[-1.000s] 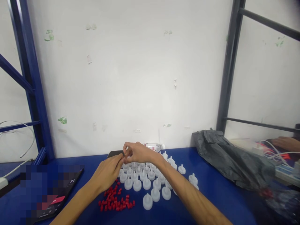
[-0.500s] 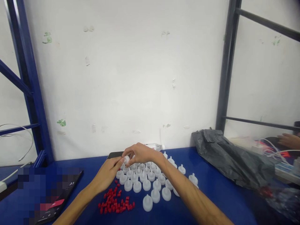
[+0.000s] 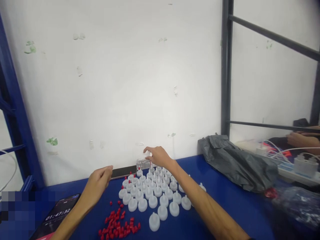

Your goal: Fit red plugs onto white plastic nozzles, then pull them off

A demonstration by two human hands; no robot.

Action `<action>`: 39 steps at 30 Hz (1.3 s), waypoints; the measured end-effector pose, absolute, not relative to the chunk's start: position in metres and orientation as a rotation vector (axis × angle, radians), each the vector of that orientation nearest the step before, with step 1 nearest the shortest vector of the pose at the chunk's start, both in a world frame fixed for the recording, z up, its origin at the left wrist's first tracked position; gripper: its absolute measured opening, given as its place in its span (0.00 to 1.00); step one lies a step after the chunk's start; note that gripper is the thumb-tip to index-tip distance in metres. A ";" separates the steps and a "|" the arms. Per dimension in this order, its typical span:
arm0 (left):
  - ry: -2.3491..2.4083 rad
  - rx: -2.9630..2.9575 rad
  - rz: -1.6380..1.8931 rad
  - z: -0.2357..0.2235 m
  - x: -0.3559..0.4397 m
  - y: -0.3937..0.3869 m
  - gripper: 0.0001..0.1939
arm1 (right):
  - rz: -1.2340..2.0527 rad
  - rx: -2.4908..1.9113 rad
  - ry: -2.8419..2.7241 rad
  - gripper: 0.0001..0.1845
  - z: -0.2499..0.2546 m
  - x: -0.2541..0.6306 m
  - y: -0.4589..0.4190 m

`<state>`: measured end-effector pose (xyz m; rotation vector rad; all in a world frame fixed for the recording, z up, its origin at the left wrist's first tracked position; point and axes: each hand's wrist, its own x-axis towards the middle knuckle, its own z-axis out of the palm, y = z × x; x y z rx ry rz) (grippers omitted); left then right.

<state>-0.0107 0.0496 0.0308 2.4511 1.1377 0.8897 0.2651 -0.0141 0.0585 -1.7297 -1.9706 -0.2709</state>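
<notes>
Several white caps [image 3: 153,193] stand in rows on the blue table [image 3: 225,206]; a few at the far left carry red tips. A pile of small red tips [image 3: 117,227] lies in front of them. My right hand [image 3: 158,156] reaches over the far end of the rows, beside a clear bottle [image 3: 143,163]. Its fingertips are pinched on a small white piece, apparently a cap. My left hand [image 3: 98,184] hovers left of the caps, fingers loosely curled and apart, with nothing seen in it.
A dark phone [image 3: 122,172] lies against the white wall; another phone [image 3: 58,213] showing a timer lies at the near left. A black plastic bag [image 3: 237,163] sits to the right. Beyond it are cables, a white box [image 3: 305,165] and another person's hand [image 3: 296,138].
My hands, joined over a cap before, have come apart. The right hand moved to the far end of the rows; the left drew back to the left. The view shifted right.
</notes>
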 end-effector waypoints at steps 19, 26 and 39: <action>1.333 2.853 0.278 0.005 -0.014 0.054 0.12 | -0.257 -1.838 -2.168 0.16 0.032 0.255 -0.004; 1.362 2.831 0.189 0.010 -0.012 0.047 0.07 | -0.255 -1.924 -2.205 0.17 0.023 0.260 -0.002; 1.318 2.821 0.347 0.014 -0.008 0.042 0.10 | -0.329 -1.995 -2.164 0.17 0.025 0.253 -0.006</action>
